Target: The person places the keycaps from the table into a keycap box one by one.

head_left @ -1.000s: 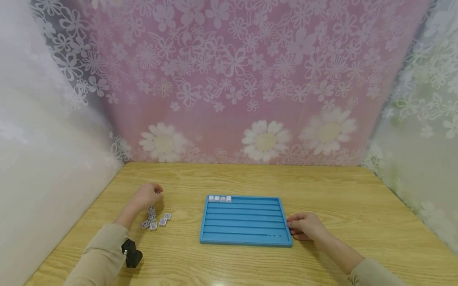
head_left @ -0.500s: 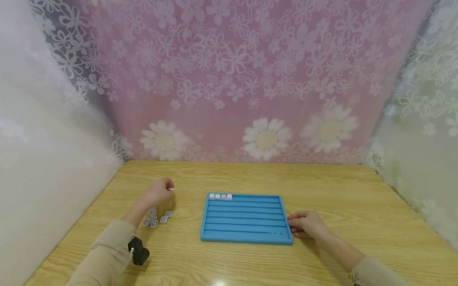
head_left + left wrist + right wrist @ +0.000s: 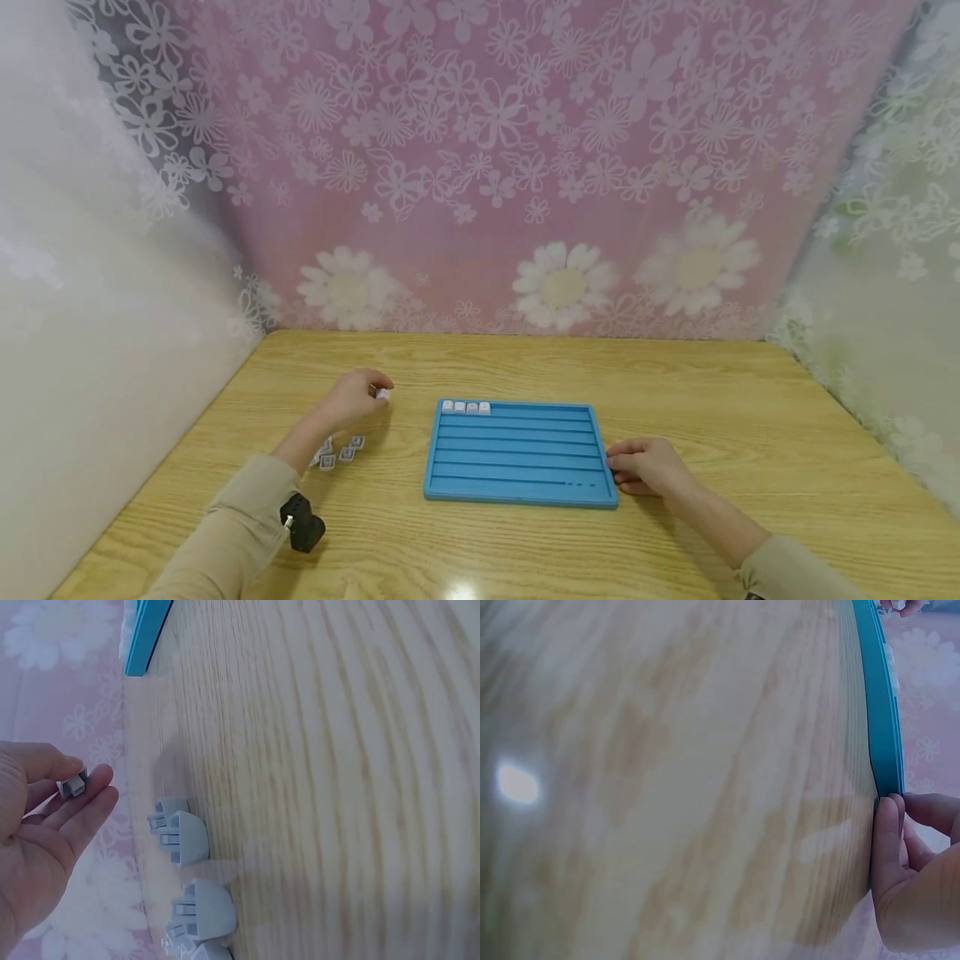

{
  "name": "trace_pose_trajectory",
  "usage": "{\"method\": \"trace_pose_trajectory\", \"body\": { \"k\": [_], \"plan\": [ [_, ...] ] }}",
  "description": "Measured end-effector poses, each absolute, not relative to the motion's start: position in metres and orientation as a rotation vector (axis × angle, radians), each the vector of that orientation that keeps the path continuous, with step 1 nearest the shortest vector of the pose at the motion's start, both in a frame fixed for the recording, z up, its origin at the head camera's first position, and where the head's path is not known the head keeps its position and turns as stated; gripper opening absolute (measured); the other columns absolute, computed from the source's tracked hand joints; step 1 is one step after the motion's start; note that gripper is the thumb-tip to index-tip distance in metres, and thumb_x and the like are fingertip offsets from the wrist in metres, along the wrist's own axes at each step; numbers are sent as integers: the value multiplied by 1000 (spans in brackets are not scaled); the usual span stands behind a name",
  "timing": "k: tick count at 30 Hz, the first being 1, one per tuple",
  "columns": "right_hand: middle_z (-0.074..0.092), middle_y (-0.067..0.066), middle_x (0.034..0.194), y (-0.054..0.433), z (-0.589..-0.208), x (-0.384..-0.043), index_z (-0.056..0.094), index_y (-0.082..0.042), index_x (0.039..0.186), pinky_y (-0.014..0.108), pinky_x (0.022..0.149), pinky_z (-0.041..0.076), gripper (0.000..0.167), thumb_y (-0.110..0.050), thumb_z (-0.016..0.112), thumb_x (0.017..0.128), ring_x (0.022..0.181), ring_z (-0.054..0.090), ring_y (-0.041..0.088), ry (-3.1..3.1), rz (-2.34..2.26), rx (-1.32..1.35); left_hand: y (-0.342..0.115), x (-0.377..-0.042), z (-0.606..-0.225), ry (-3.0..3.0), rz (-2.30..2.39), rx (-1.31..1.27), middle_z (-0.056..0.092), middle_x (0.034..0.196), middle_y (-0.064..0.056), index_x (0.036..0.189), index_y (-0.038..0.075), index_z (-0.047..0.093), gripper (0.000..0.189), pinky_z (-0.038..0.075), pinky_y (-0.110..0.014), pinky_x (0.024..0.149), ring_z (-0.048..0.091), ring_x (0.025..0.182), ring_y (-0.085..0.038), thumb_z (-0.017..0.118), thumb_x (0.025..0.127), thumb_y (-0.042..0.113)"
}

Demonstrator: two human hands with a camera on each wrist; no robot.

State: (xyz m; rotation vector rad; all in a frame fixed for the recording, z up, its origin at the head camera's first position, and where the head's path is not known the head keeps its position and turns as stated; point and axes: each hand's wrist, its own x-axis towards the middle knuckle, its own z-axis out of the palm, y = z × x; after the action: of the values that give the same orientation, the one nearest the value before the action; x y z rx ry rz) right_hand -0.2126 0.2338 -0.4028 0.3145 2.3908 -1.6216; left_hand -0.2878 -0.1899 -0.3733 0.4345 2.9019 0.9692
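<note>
My left hand (image 3: 356, 398) is raised over the table left of the blue tray (image 3: 517, 495), pinching a white keycap (image 3: 383, 393) between thumb and fingertips. The left wrist view shows the hollow underside of this keycap (image 3: 73, 784), stem toward the camera. Below that hand lie several loose keycaps (image 3: 347, 454) with their undersides up, some partly hidden behind the forearm. My right hand (image 3: 648, 467) grips the tray's right edge, thumb and fingertips at its rim. Several white keycaps (image 3: 472, 408) stand side by side at the left end of the tray's top row.
The wooden table (image 3: 525, 550) runs back to a pink flowered cloth (image 3: 487, 208). Pale cloth walls stand along the left and right sides. A black wrist camera (image 3: 303, 523) sits on the left sleeve.
My left hand has moved right, from the loose keycaps toward the tray, carrying a keycap. The right hand stays at the tray's edge. The head view has shifted slightly.
</note>
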Motion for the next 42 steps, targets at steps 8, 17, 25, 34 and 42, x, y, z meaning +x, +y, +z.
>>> {"method": "trace_pose_trajectory", "body": {
  "k": [8,17,25,34,42],
  "plan": [
    [60,5,75,234,-402,-212,60,11,106,28,59,53,23,-2,60,86,64,58,14,2386,-1621,319,-184,-285,-376,2894,993,486,58,110,-14,111,-1,63,24,49,-38,75,57,98,-28,58,89,6],
    [60,5,75,234,-402,-211,60,11,106,27,59,53,24,-3,60,86,64,58,13,2379,-1629,315,-173,-281,-372,2965,1046,519,57,105,-13,114,-2,62,25,44,-31,63,51,81,-21,58,90,5],
    [60,5,75,234,-403,-212,59,11,107,28,59,53,25,-2,60,86,64,58,13,2383,-1639,309,-165,-282,-368,3020,1057,529,58,105,-14,111,0,64,23,47,-32,64,55,84,-22,60,89,4],
    [60,4,74,234,-404,-213,59,12,107,28,59,53,25,-3,61,86,63,58,13,2381,-1638,304,-151,-284,-366,2924,1127,484,62,104,-14,114,-4,61,27,52,-31,69,61,92,-25,61,88,4],
    [60,4,72,232,-401,-211,60,11,106,27,58,53,24,-3,60,86,61,58,12,2381,-1646,309,-140,-284,-366,2924,1121,498,63,100,-10,111,-3,62,25,52,-29,67,61,89,-22,63,87,6]
  ]
}}
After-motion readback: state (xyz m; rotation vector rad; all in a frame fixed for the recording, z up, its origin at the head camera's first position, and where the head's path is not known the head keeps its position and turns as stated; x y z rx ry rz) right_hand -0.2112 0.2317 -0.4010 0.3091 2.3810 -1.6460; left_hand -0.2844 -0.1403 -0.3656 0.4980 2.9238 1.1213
